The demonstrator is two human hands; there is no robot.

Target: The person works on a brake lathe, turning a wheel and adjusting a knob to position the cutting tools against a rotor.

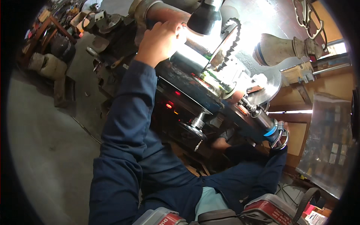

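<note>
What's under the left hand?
A shiny metal cylinder shows beside the left hand; a rust-brown cylinder shows beyond it. Whatever lies directly beneath the palm is covered.

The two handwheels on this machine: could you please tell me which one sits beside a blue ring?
The rightmost handwheel sits beside the blue ring; the central handwheel has bare silver metal behind it instead.

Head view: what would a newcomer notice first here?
Probably the dark lamp at top centre, with harsh white glare beside it. Just to its right stands a toothed wheel, and the left hand reaches in at the lamp's left. A shiny handwheel sits just below the picture's centre.
</note>
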